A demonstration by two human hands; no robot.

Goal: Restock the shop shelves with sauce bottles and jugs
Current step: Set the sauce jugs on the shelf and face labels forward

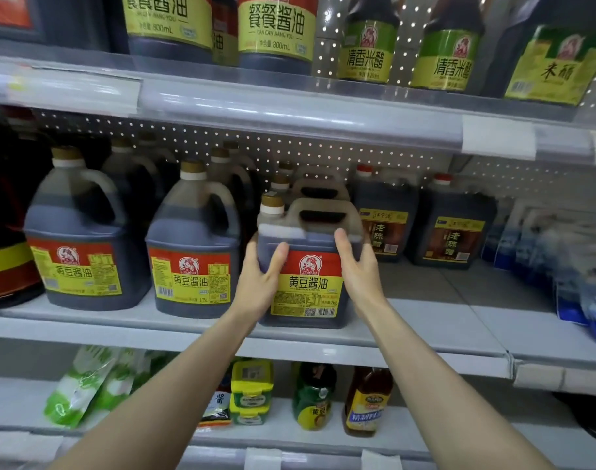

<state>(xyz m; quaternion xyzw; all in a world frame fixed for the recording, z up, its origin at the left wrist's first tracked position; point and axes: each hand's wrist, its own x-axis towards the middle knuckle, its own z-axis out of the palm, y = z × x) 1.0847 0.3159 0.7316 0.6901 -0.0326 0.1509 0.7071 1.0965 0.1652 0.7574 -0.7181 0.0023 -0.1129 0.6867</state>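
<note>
On middle shelf point(425, 320): left hand point(261, 283), right hand point(359, 266) grip jug point(306, 286).

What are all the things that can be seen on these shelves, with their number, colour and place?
square soy sauce jug: 1 held, another behind; dark, red-yellow label; middle shelf, centre front
round soy sauce jugs: 2 in front, more behind; dark, red-yellow labels; middle shelf, left
red-capped vinegar jugs: 2; dark, yellow labels; middle shelf, right
800 mL soy sauce bottles: 2 in front; yellow-green labels; top shelf, left
rice vinegar bottles: 3; green-yellow labels; top shelf, right
blue-white packets: count unclear, blurred; middle shelf, far right
green-white bags: count unclear; bottom shelf, left
small bottles and tubs: several; yellow, green, amber; bottom shelf, centre
hands: 2; left hand and right hand grip the square soy sauce jug's sides
</note>
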